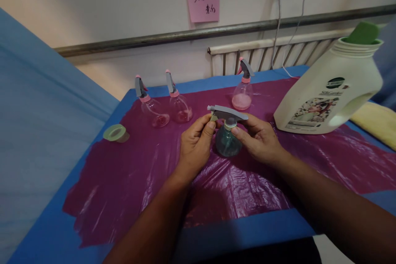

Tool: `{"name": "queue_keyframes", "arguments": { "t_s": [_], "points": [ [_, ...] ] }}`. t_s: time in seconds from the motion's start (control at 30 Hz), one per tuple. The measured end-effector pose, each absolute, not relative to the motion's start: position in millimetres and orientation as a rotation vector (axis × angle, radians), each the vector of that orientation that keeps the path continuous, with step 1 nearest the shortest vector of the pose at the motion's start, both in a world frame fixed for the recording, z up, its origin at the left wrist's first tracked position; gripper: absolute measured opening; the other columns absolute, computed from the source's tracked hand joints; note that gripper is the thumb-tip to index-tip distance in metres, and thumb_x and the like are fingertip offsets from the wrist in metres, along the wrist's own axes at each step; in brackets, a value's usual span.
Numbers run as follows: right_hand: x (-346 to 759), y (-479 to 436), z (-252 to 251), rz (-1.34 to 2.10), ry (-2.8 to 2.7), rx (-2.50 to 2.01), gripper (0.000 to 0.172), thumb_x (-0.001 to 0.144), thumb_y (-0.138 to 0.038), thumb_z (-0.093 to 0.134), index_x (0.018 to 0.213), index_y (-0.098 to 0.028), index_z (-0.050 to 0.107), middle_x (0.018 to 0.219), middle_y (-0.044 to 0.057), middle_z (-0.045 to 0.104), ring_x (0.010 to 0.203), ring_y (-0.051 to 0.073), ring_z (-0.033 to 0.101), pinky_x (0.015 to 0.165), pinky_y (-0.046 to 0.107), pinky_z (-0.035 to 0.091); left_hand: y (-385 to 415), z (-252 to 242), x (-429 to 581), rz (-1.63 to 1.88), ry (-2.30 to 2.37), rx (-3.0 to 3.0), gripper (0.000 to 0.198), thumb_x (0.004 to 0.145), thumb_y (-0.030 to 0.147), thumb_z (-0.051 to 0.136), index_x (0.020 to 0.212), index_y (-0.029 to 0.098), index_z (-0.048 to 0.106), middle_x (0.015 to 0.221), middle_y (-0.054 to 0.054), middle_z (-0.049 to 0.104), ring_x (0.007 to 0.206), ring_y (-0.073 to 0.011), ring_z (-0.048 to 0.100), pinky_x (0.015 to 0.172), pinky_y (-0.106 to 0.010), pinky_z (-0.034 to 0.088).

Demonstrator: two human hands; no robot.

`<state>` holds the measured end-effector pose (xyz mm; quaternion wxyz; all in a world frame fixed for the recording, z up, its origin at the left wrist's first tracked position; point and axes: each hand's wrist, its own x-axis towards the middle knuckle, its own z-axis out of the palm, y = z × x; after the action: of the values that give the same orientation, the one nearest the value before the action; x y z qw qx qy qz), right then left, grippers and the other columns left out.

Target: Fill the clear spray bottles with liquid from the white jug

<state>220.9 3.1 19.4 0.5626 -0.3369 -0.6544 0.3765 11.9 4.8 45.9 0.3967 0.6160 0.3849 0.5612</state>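
A small green spray bottle [228, 143] with a grey spray head stands roughly upright between my hands, near the middle of the purple sheet. My left hand [195, 142] pinches at the pale green trigger, just under the nozzle. On the other side, my right hand [258, 139] is closed round the pale collar, thumb in front and fingers partly hidden behind. Greenish liquid seems to be inside, though the dark plastic makes its level hard to read. Beyond my hands stands a clear spray bottle [242, 97] with a pink collar and pink liquid.
Two more pink-collared spray bottles, one left [154, 113] and one right [181, 107], tilt at back left. A pale green cup [116, 133] sits farther left. At right stand a large cream jug [328, 90] and a yellow cloth [375, 121]. Purple plastic [123, 181] covers the blue table.
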Motion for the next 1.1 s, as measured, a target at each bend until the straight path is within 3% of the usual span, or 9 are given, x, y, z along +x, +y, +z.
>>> {"name": "queue_keyframes", "arguments": {
  "t_s": [0.23, 0.33, 0.47, 0.57, 0.63, 0.77, 1.1],
  "points": [
    [222.9, 3.6, 19.8, 0.869, -1.579, -0.783, 0.033, 0.110, -0.042, 0.079, 0.142, -0.034, 0.078, 0.138, 0.003, 0.085, 0.126, 0.024, 0.079, 0.115, 0.047, 0.062, 3.1, 47.7, 12.0, 1.403, 0.992, 1.537, 0.024, 0.112, 0.041, 0.075, 0.118, 0.021, 0.086, 0.117, -0.007, 0.089, 0.107, -0.0219, 0.083, 0.100, -0.037, 0.067],
    [222.7, 3.7, 18.4, 0.876, -1.579, -0.786, 0.033, 0.110, -0.042, 0.078, 0.142, -0.034, 0.077, 0.138, 0.003, 0.084, 0.127, 0.024, 0.078, 0.115, 0.047, 0.061, 3.5, 42.7, 13.0, 1.411, 0.975, 1.505, 0.029, 0.111, 0.043, 0.076, 0.131, 0.022, 0.081, 0.121, -0.009, 0.087, 0.112, -0.0240, 0.082, 0.104, -0.042, 0.066],
    [222.6, 3.9, 15.8, 0.871, -1.576, -0.784, 0.034, 0.111, -0.042, 0.078, 0.144, -0.034, 0.076, 0.139, 0.003, 0.083, 0.128, 0.025, 0.077, 0.117, 0.047, 0.060, 6.9, 26.3, 13.4, 1.355, 0.845, 1.511, 0.070, 0.103, 0.041, 0.085, 0.166, 0.029, 0.056, 0.153, -0.013, 0.075, 0.144, -0.0327, 0.072, 0.127, -0.057, 0.055],
    [222.5, 3.9, 13.9, 0.859, -1.577, -0.790, 0.034, 0.110, -0.043, 0.078, 0.143, -0.034, 0.076, 0.139, 0.004, 0.083, 0.129, 0.026, 0.078, 0.120, 0.049, 0.060, 8.7, 15.3, 12.2, 1.191, 0.815, 1.549, 0.092, 0.095, 0.040, 0.092, 0.173, 0.032, 0.044, 0.165, -0.015, 0.065, 0.160, -0.0375, 0.060, 0.139, -0.066, 0.041],
    [222.3, 3.9, 12.8, 0.860, -1.563, -0.783, 0.037, 0.110, -0.042, 0.079, 0.146, -0.035, 0.076, 0.141, 0.004, 0.083, 0.130, 0.025, 0.078, 0.121, 0.050, 0.060, 8.4, 12.2, 11.4, 1.097, 0.824, 1.546, 0.097, 0.092, 0.040, 0.095, 0.174, 0.033, 0.044, 0.167, -0.015, 0.063, 0.162, -0.0396, 0.058, 0.139, -0.069, 0.041],
    [222.1, 4.3, 10.9, 0.878, -1.524, -0.759, 0.049, 0.109, -0.040, 0.081, 0.156, -0.038, 0.071, 0.151, 0.004, 0.079, 0.136, 0.025, 0.076, 0.124, 0.050, 0.059, 5.8, 16.1, 9.9, 0.976, 0.868, 1.547, 0.093, 0.089, 0.040, 0.098, 0.169, 0.030, 0.052, 0.171, -0.017, 0.061, 0.160, -0.0430, 0.059, 0.135, -0.070, 0.046],
    [220.8, 2.6, 18.4, 0.857, -1.471, -0.834, 0.044, 0.103, -0.040, 0.086, 0.145, -0.037, 0.071, 0.142, 0.004, 0.079, 0.132, 0.024, 0.075, 0.120, 0.051, 0.061, 4.3, 23.8, 10.2, 0.953, 0.938, 1.593, 0.080, 0.086, 0.035, 0.099, 0.156, 0.027, 0.062, 0.155, -0.016, 0.073, 0.139, -0.0381, 0.075, 0.120, -0.062, 0.062]
  ]
}}
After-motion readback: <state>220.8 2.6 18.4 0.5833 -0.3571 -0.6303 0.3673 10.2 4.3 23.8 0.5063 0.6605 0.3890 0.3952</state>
